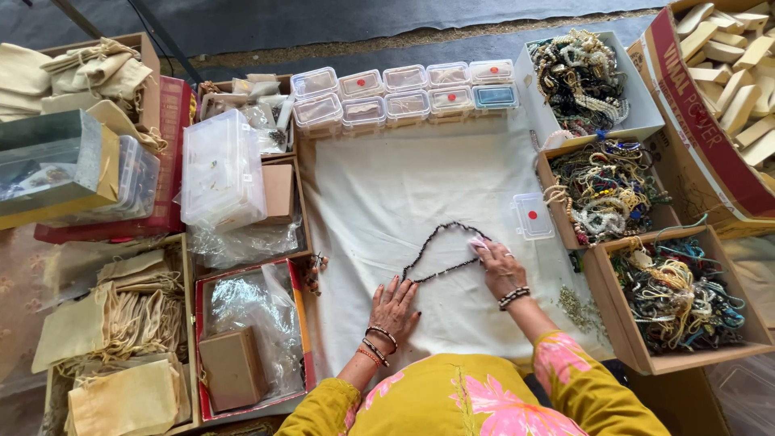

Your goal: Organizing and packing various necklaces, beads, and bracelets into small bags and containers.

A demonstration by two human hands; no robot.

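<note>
A dark beaded necklace (442,250) lies in a thin, knobbly loop on the soft, creased white cloth (379,186) before me. My left hand (394,305) rests flat and open at its lower end, fingers spread. My right hand (494,265) pinches its upper right curve, near a small clear plastic box (533,216).

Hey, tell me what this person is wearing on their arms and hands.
Both arms wear mustard-yellow sleeves with large pink flower prints, ending short of the wrists. The left hand has several beaded bracelets at the wrist, dark, pale and orange-red. The right hand has a dark-and-pale beaded bracelet at the wrist and a ring on one finger.
</note>
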